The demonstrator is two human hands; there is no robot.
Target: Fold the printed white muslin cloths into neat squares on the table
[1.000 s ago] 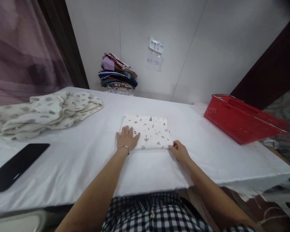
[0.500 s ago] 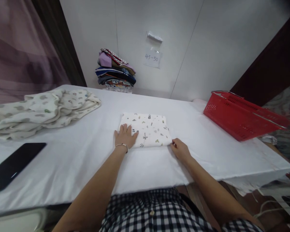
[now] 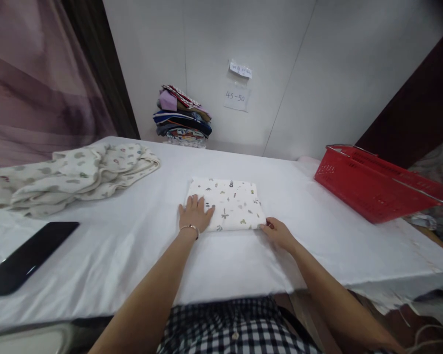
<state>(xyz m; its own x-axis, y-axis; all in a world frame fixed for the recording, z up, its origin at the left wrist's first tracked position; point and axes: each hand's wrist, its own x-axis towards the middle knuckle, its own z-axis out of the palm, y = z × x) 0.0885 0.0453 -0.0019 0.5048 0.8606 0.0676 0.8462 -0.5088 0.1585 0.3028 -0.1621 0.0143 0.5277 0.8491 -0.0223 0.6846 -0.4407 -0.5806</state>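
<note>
A folded white cloth [image 3: 231, 204] with small grey, green and brown prints lies flat in front of me as a neat rectangle. My left hand [image 3: 195, 214] rests flat on its near left part, fingers spread, a bracelet at the wrist. At the near right corner, my right hand [image 3: 278, 231] pinches the cloth's edge between thumb and fingers. Off to the left lies a loosely crumpled cream cloth [image 3: 77, 174] with grey and coloured prints, out of reach of both hands.
The white-covered table [image 3: 236, 270] carries a black phone-like slab [image 3: 29, 255] at the left and a red basket [image 3: 376, 187] at the right. Against the back wall stands a stack of folded fabrics [image 3: 182, 118], beside a paper sign [image 3: 237, 98] reading 45-50.
The whole view has shifted slightly, so things sit a little lower and further right. Both hands keep their places on the folded cloth.
</note>
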